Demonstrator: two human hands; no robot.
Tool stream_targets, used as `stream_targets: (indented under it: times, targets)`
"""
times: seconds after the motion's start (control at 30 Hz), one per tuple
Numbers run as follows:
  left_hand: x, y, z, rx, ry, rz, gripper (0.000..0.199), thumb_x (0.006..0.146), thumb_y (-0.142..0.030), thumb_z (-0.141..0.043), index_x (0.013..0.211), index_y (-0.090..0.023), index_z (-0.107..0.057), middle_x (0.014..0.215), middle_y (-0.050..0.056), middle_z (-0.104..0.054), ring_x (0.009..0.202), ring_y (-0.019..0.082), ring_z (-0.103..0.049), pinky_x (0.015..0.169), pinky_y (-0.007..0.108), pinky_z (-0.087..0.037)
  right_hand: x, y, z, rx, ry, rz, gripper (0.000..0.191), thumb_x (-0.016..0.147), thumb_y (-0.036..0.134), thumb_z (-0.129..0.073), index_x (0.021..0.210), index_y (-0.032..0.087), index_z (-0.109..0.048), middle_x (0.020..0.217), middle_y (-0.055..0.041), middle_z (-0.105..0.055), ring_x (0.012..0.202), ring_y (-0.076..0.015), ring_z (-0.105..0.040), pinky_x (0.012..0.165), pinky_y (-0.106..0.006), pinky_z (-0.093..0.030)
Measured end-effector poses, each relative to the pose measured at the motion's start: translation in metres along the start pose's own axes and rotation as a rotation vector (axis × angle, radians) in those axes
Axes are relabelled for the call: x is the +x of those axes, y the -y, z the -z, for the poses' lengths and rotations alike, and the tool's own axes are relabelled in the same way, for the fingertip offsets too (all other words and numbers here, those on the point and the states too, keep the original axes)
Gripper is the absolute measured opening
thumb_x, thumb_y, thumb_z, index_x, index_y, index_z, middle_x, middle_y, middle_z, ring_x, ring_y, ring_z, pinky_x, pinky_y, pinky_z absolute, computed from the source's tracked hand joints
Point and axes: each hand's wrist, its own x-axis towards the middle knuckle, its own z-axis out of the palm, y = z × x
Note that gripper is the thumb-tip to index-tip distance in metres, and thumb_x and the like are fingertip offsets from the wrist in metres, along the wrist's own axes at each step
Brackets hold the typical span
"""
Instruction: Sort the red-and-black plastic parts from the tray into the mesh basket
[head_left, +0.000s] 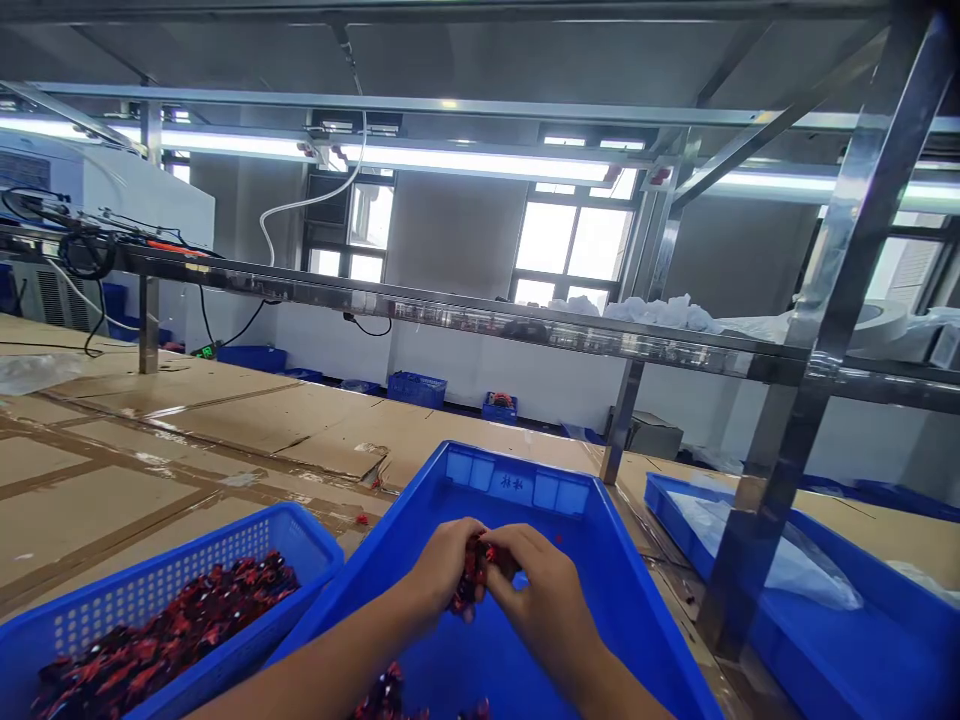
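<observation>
My left hand (pixel 448 562) and my right hand (pixel 536 580) meet above a deep blue bin (pixel 637 600). Between them is a small cluster of red and black plastic pieces (pixel 472 578), cupped in the left fingers. My right thumb and forefinger pinch at the top of that cluster; the exact piece in them is too small to make out. More red and black pieces (pixel 386 695) lie in the near end of the bin, partly covered by my left forearm. To the left, a perforated blue basket (pixel 300 530) holds a heap of similar pieces (pixel 180 630).
Cardboard taped down (pixel 135 510) covers the table. A metal post (pixel 780 480) rises at the right, beside another blue tray (pixel 885 640) with a clear plastic bag (pixel 795 570). A metal shelf rail (pixel 450 310) crosses ahead, with white bags (pixel 667 314) on it.
</observation>
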Motion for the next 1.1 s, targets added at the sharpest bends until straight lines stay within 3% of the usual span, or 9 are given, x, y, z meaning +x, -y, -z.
stream_targets:
  times: [0.2, 0.33, 0.4, 0.5, 0.6, 0.67, 0.83, 1.1]
  targets:
    - [-0.001, -0.001, 0.001, -0.087, 0.014, 0.023, 0.039, 0.071, -0.050, -0.039, 0.070, -0.015, -0.057, 0.053, 0.002, -0.053, 0.040, 0.013, -0.047, 0.033, 0.022, -0.036, -0.001, 0.006, 0.015, 0.115, -0.087, 0.167, 0.025, 0.081, 0.007, -0.059, 0.100, 0.023, -0.065, 0.097, -0.0055, -0.068, 0.089, -0.0189, -0.064, 0.077, -0.029, -0.053]
    - [-0.001, -0.001, 0.000, -0.132, 0.009, 0.037, 0.036, 0.069, -0.046, -0.041, 0.076, -0.015, -0.058, 0.056, 0.003, -0.056, 0.038, 0.014, -0.048, 0.030, 0.023, -0.035, -0.005, 0.007, 0.019, 0.241, -0.109, 0.181, 0.022, 0.085, 0.012, -0.059, 0.102, 0.025, -0.065, 0.100, -0.0059, -0.067, 0.095, -0.0199, -0.063, 0.082, -0.030, -0.053]
    - [0.000, -0.001, -0.001, -0.152, -0.007, 0.036, 0.033, 0.066, -0.043, -0.043, 0.078, -0.016, -0.058, 0.056, 0.002, -0.057, 0.037, 0.014, -0.048, 0.029, 0.022, -0.035, -0.006, 0.009, 0.018, 0.371, -0.120, 0.104, 0.018, 0.085, 0.015, -0.062, 0.100, 0.025, -0.066, 0.101, -0.0065, -0.066, 0.095, -0.0202, -0.063, 0.082, -0.030, -0.053]
    - [0.002, 0.002, -0.001, -0.167, -0.004, 0.059, 0.031, 0.064, -0.041, -0.043, 0.075, -0.015, -0.058, 0.053, 0.002, -0.055, 0.035, 0.014, -0.047, 0.027, 0.023, -0.035, -0.004, 0.011, 0.015, 0.786, -0.057, -0.149, 0.013, 0.086, 0.027, -0.065, 0.098, 0.024, -0.067, 0.085, -0.0039, -0.065, 0.075, -0.0153, -0.062, 0.067, -0.026, -0.054]
    - [0.006, 0.005, 0.001, -0.170, 0.038, 0.072, 0.031, 0.063, -0.039, -0.043, 0.074, -0.016, -0.059, 0.054, 0.003, -0.056, 0.035, 0.015, -0.048, 0.028, 0.024, -0.037, 0.000, 0.010, 0.014, 1.270, 0.116, -0.364, 0.018, 0.080, 0.037, -0.071, 0.091, 0.023, -0.069, 0.076, -0.0010, -0.061, 0.052, -0.0083, -0.051, 0.044, -0.018, -0.045]
    - [0.006, 0.005, 0.001, -0.154, 0.054, 0.074, 0.030, 0.063, -0.038, -0.044, 0.074, -0.016, -0.059, 0.054, 0.004, -0.057, 0.036, 0.014, -0.048, 0.029, 0.023, -0.037, 0.001, 0.010, 0.016, 1.441, 0.230, -0.411, 0.020, 0.074, 0.036, -0.076, 0.084, 0.021, -0.068, 0.079, -0.0010, -0.061, 0.050, -0.0063, -0.046, 0.039, -0.016, -0.039]
    - [0.003, 0.000, 0.002, -0.104, 0.066, 0.059, 0.028, 0.067, -0.038, -0.045, 0.076, -0.016, -0.059, 0.053, 0.002, -0.056, 0.036, 0.014, -0.048, 0.029, 0.023, -0.038, -0.002, 0.012, 0.021, 1.535, 0.396, -0.413, 0.017, 0.074, 0.032, -0.077, 0.082, 0.021, -0.066, 0.079, 0.0005, -0.058, 0.050, -0.0066, -0.044, 0.041, -0.017, -0.041]
    - [0.004, 0.007, 0.001, -0.064, 0.127, 0.044, 0.031, 0.073, -0.044, -0.045, 0.075, -0.017, -0.058, 0.051, 0.000, -0.054, 0.035, 0.014, -0.047, 0.034, 0.024, -0.038, -0.005, 0.008, 0.011, 1.361, 0.345, -0.388, 0.025, 0.073, 0.040, -0.076, 0.084, 0.021, -0.064, 0.082, -0.0025, -0.062, 0.050, -0.0085, -0.049, 0.043, -0.021, -0.044]
